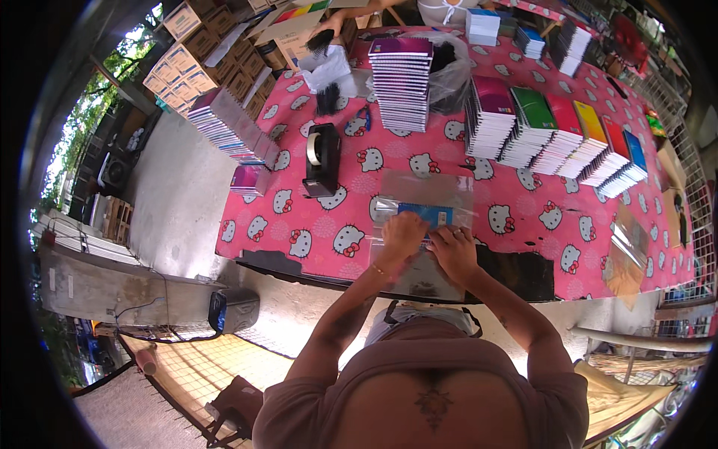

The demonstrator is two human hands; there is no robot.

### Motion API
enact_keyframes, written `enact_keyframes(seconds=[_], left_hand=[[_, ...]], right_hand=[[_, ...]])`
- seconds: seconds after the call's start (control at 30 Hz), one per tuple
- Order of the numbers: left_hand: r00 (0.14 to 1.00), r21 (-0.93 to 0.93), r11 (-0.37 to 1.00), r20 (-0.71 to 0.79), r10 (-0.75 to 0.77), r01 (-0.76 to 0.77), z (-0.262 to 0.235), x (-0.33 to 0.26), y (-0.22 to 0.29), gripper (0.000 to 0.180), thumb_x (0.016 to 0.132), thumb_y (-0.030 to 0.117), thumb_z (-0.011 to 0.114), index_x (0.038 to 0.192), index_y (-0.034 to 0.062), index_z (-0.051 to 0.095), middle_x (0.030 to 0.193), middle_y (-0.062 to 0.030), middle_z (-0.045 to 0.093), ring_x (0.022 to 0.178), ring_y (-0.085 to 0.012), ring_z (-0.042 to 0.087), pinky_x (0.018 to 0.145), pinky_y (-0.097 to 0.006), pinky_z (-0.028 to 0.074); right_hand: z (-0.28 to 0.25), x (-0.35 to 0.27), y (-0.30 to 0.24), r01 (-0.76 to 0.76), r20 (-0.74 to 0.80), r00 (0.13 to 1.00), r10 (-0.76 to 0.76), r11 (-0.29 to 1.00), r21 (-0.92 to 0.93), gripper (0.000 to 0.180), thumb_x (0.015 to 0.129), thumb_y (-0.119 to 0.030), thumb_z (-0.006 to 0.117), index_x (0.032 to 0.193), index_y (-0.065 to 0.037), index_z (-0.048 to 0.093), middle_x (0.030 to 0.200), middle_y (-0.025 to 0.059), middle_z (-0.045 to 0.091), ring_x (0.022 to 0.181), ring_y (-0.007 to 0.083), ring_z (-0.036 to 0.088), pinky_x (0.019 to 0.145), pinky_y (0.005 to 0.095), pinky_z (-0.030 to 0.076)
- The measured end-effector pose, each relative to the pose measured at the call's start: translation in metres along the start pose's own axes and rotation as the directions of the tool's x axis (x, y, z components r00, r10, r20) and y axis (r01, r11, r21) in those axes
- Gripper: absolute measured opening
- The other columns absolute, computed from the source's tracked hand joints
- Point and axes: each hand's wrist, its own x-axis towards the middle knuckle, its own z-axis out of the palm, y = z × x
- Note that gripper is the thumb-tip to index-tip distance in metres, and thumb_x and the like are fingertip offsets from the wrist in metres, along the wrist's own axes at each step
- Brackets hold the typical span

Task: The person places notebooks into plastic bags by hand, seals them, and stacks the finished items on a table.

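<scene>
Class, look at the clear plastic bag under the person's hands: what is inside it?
Inside the clear plastic bag lies a blue notebook. The left hand and right hand cover its near part, so anything more inside stays hidden.

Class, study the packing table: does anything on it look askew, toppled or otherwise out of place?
Yes. The stack of notebooks at the table's far left corner has slumped sideways into a fanned slope, unlike the upright purple-topped stack. Both the left hand and right hand rest on a clear plastic sleeve over a blue notebook.
</scene>
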Motion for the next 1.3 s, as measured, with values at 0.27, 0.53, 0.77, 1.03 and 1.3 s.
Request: enact_keyframes(seconds=[0.27,0.53,0.77,1.03,1.3], left_hand=[[0.997,0.31,0.948,0.015,0.073,-0.074,0.004,-0.014,-0.01,0.042,0.083,0.048,0.071,0.089,0.0063,0.069,0.077,-0.0165,0.07,0.078,-0.039,0.069,0.077,-0.051,0.05],[0.664,0.285,0.66,-0.1,0.741,-0.695,0.022,-0.047,-0.025,0.024,0.088,0.018,0.068,0.11,0.0083,0.063,0.117,-0.0175,0.062,0.103,-0.0313,0.06,0.081,-0.049,0.047],[0.934,-0.362,0.892,-0.323,0.151,-0.27,-0.01,-0.037,-0.027,0.026,0.093,-0.001,0.054,0.118,0.0027,0.06,0.083,-0.0188,0.065,0.07,-0.035,0.065,0.065,-0.041,0.052],[0.616,-0.029,0.926,-0.755,0.226,-0.376,-0.055,0.04,-0.134,0.03,0.093,0.011,0.064,0.123,0.0067,0.063,0.083,-0.01,0.067,0.063,-0.0222,0.061,0.057,-0.034,0.049],[0.976,-0.802,0.577,0.034,-0.217,0.156,-0.155,0.101,-0.225,0.034,0.084,0.024,0.078,0.11,0.0049,0.069,0.085,-0.0011,0.067,0.073,-0.0109,0.062,0.061,-0.027,0.05]], right_hand=[[-0.02,0.01,0.008,-0.035,0.008,0.999,0.034,0.997,0.073,0.043,0.084,-0.039,0.071,0.118,-0.014,0.064,0.103,0.0046,0.058,0.104,0.025,0.057,0.091,0.0432,0.041],[0.015,0.082,0.084,-0.414,0.535,0.844,0.036,0.677,0.609,0.059,0.095,-0.053,0.057,0.134,-0.009,0.059,0.118,0.0161,0.065,0.103,0.0318,0.066,0.088,0.0433,0.051],[-0.042,0.106,0.11,-0.851,0.88,0.474,0.027,0.27,0.45,0.097,0.086,-0.083,0.036,0.142,-0.005,0.05,0.115,0.0199,0.065,0.1,0.0277,0.068,0.089,0.0404,0.052],[-0.101,0.083,0.03,0.178,0.168,0.956,-0.24,0.931,0.32,0.031,0.086,-0.031,0.072,0.112,-0.014,0.069,0.144,0.0079,0.047,0.137,0.027,0.041,0.11,0.0449,0.034],[-0.111,0.09,-0.011,0.067,-0.045,0.997,-0.055,0.932,0.355,0.019,0.083,-0.024,0.073,0.1,-0.015,0.07,0.132,0.0054,0.053,0.125,0.0268,0.05,0.106,0.0503,0.036]])
